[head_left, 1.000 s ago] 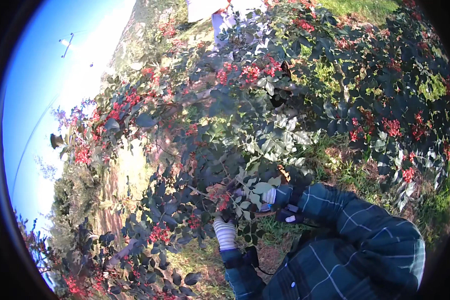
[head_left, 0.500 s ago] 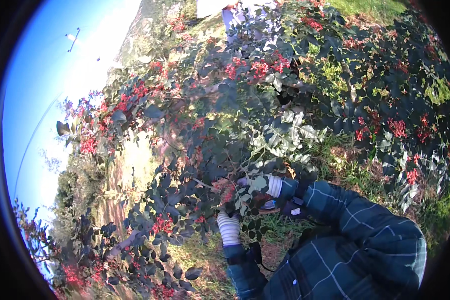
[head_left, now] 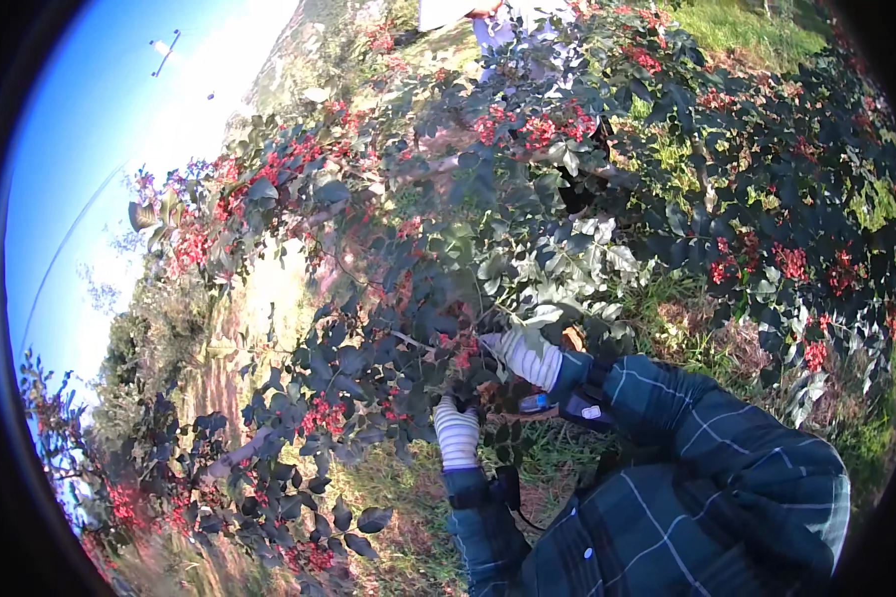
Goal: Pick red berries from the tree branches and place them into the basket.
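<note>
A cluster of small red berries [head_left: 461, 350] hangs among dark green leaves in front of me. My right hand [head_left: 524, 356], in a striped white glove, reaches in from the right. Its fingers taper together beside this cluster, and leaves partly cover what they pinch. Below and to the left, my left hand [head_left: 456, 428] wears a matching glove and points up into the foliage under the cluster. Leaves and shadow hide its fingertips. Both sleeves are dark green plaid, with dark bands at the wrists. A small blue-lit device [head_left: 534, 402] sits by my right wrist.
Berry-laden branches surround my hands, with another red bunch [head_left: 323, 415] to the left and a bare stem [head_left: 237, 454] below it. Denser bushes [head_left: 786, 199] fill the right. Behind the far branches stands a person in pale clothing [head_left: 513, 30]. Grass [head_left: 558, 453] shows beneath my arms.
My right hand has come out of the leaves, so more of its glove shows. The left hand has risen slightly. The branches sit a little farther right and the view has shifted slightly.
</note>
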`<state>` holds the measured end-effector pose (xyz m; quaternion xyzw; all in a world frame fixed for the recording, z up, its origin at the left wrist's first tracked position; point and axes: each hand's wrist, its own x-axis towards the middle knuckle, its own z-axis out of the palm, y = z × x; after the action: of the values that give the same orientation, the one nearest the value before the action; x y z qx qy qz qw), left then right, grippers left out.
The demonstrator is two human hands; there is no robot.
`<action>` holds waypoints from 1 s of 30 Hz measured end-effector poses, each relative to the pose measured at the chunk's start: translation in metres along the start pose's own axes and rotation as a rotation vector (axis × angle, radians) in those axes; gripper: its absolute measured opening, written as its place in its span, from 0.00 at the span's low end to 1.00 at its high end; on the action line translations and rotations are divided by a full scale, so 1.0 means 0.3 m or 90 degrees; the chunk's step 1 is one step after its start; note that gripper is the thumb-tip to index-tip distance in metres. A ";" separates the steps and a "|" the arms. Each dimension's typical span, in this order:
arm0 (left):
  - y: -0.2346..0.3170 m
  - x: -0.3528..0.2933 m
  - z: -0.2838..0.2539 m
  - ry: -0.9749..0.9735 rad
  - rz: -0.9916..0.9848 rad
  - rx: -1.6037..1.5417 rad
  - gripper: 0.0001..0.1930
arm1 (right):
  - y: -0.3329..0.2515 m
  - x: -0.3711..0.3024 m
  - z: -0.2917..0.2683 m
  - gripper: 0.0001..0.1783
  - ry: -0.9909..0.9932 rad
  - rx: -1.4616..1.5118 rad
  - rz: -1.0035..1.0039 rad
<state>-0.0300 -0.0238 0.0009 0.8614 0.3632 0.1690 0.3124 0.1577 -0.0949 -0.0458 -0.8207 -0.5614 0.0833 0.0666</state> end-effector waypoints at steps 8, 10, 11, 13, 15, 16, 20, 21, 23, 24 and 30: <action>-0.008 -0.016 -0.037 0.016 0.098 -0.056 0.17 | 0.067 -0.382 0.004 0.13 -0.150 1.434 0.120; -0.014 -0.006 -0.045 0.022 0.078 -0.047 0.16 | 0.040 -0.403 0.130 0.13 -0.255 1.488 0.310; -0.019 -0.007 -0.049 0.050 0.121 -0.071 0.15 | 0.018 -0.384 0.198 0.13 -0.277 1.493 0.395; -0.031 -0.001 -0.059 0.016 0.080 -0.112 0.15 | -0.018 -0.244 0.299 0.14 -0.246 1.517 0.475; -0.040 0.000 -0.062 0.008 0.092 -0.118 0.15 | -0.011 -0.191 0.368 0.16 -0.182 1.558 0.552; -0.044 -0.003 -0.062 -0.007 0.066 -0.104 0.15 | -0.016 -0.165 0.381 0.18 -0.200 1.628 0.509; -0.057 -0.002 -0.058 -0.013 0.049 -0.079 0.19 | -0.066 -0.191 0.275 0.17 -0.245 1.479 0.680; -0.062 0.001 -0.054 -0.029 0.037 -0.082 0.19 | -0.084 -0.259 0.226 0.15 -0.360 1.539 0.556; -0.075 0.005 -0.029 -0.003 0.050 -0.048 0.20 | -0.085 -0.359 0.070 0.12 -0.215 1.319 0.252; -0.085 0.012 -0.016 -0.005 0.051 -0.050 0.21 | -0.079 -0.405 -0.025 0.10 -0.191 1.173 0.213; -0.124 0.076 0.116 0.047 0.059 -0.123 0.23 | -0.084 -0.472 -0.533 0.08 0.100 0.983 -0.139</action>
<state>-0.0158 -0.0016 -0.0483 0.8363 0.3162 0.2489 0.3724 0.1183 -0.2203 0.1244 -0.4858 -0.4156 0.3850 0.6656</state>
